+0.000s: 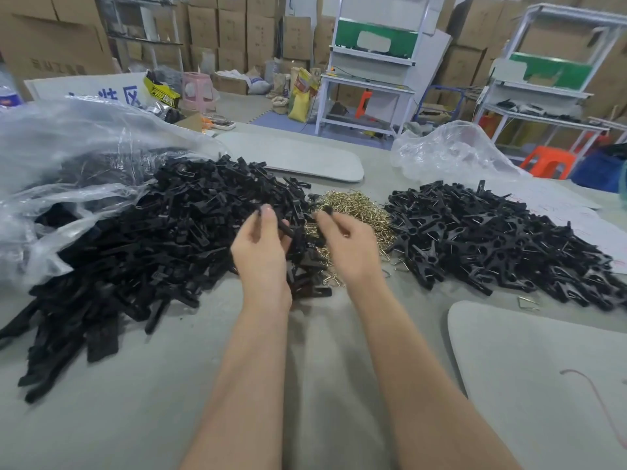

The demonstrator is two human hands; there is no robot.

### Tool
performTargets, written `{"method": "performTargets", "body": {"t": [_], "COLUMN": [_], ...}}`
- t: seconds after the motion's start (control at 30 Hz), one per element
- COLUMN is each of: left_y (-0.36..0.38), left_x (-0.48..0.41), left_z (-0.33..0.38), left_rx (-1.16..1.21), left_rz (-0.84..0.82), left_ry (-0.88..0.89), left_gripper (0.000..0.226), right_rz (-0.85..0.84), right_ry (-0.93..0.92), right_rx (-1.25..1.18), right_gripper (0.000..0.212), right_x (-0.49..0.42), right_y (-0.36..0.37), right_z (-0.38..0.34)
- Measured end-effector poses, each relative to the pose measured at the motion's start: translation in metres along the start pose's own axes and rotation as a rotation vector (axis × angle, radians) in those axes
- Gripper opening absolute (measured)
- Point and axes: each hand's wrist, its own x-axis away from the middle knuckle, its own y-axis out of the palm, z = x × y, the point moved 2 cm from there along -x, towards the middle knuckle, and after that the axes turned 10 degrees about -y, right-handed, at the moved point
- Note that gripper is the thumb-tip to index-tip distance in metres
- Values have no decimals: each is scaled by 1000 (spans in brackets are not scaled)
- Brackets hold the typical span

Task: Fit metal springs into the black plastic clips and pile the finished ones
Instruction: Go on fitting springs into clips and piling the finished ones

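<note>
Work sits somewhere near the middle, as far as I can judge from my screen. On the right side of the tabletop (305, 385) a broad pile of finished clips (492, 232) has built up, their jaws crossed and thin wire showing in many of them. On the left side a larger heap of unassembled clip halves (163, 232) spills out of a clear plastic bag (68, 157), so a great deal is left to fit. Between the two heaps, toward the far edge, lies a mound of brass-coloured springs (353, 208), with a few strays scattered toward the near edge. Both hands are raised just in front of that mound. The left hand (261, 245) has its fingers curled round a clip half (285, 228), thumb up against it. The right hand (349, 245) pinches a small black piece (327, 210) at its fingertips, the other fingers loosely bent; whether a spring is in there too I cannot tell. The two pieces are near each other but not yet joined, so I take this clip as only just begun. A grey pad (543, 368) lies at the near right corner.
</note>
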Motion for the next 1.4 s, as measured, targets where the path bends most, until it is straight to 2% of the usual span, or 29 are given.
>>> {"method": "performTargets", "body": {"t": [0.1, 0.2, 0.3, 0.43, 0.57, 0.73, 0.87, 0.93, 1.07, 1.2, 1.33, 1.4], "left_y": [7, 11, 11, 12, 12, 12, 9, 8, 8, 10, 11, 13], "left_x": [3, 6, 9, 9, 8, 7, 4, 4, 5, 8, 11, 12], "left_z": [-17, -31, -35, -37, -37, -39, -39, -38, -36, -32, -28, -27], "left_rx": [-179, -374, -410, -426, -417, -476, -455, -408, -338, -364, -380, -392], "left_rz": [-172, -257, -251, -252, -270, -355, -366, -366, -371, -367, -500, -528], "left_ry": [-178, -264, -285, -258, -221, -185, -181, -205, -234, -214, -256, -271], "left_gripper": [10, 20, 13, 21, 19, 20, 17, 16, 15, 8, 11, 7], "right_rz": [172, 206, 183, 124, 125, 150, 80, 52, 64, 55, -48, 9], "right_ry": [134, 211, 194, 58, -35, -5, -13, 1, 27, 116, 230, 319], "right_rx": [-332, -458, -407, -156, -35, -23, -53, -100, -178, -335, -627, -707], "right_gripper": [16, 8, 10, 14, 11, 10, 19, 28, 29, 21, 20, 11], "right_x": [4, 17, 25, 27, 27, 26, 25, 26, 26, 25, 24, 24], "right_y": [-31, -38, -37, -35, -35, -37, -37, -37, -38, -41, -46, -47], "right_z": [12, 24, 31, 28, 25, 29, 27, 25, 24, 23, 19, 18]}}
